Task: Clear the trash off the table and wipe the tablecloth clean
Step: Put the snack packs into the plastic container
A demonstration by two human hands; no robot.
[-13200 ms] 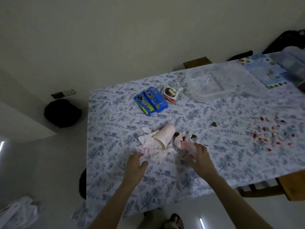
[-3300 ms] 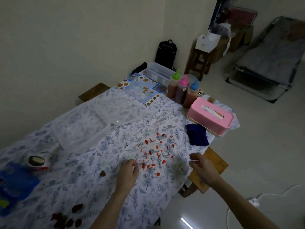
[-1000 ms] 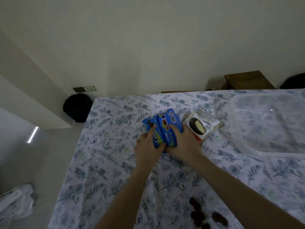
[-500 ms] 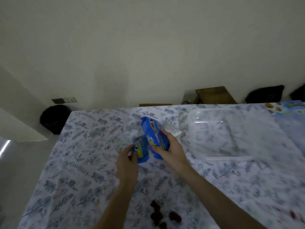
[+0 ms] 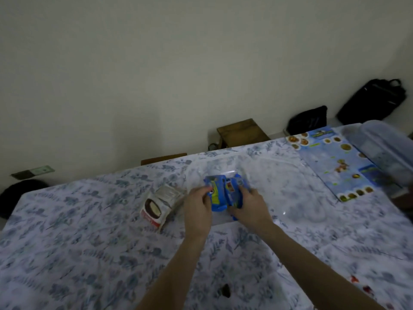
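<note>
Two blue snack wrappers are held side by side over the clear plastic tray (image 5: 290,189). My left hand (image 5: 197,209) grips the left blue wrapper (image 5: 215,193). My right hand (image 5: 250,208) grips the right blue wrapper (image 5: 234,192). A white and red ice-cream wrapper (image 5: 159,205) lies on the floral tablecloth (image 5: 78,242) just left of my left hand. A dark brown stain (image 5: 224,290) marks the cloth near the front, and red stains (image 5: 359,284) show at the lower right.
A blue printed sheet (image 5: 335,162) lies at the back right beside a clear lidded container (image 5: 388,151). Behind the table stand a wooden stool (image 5: 242,132) and two black bags (image 5: 372,100). A black bin (image 5: 15,198) sits on the floor at the left.
Both hands lifted the blue wrappers off the cloth and carried them right, over the clear tray. The ice-cream wrapper stayed where it lay.
</note>
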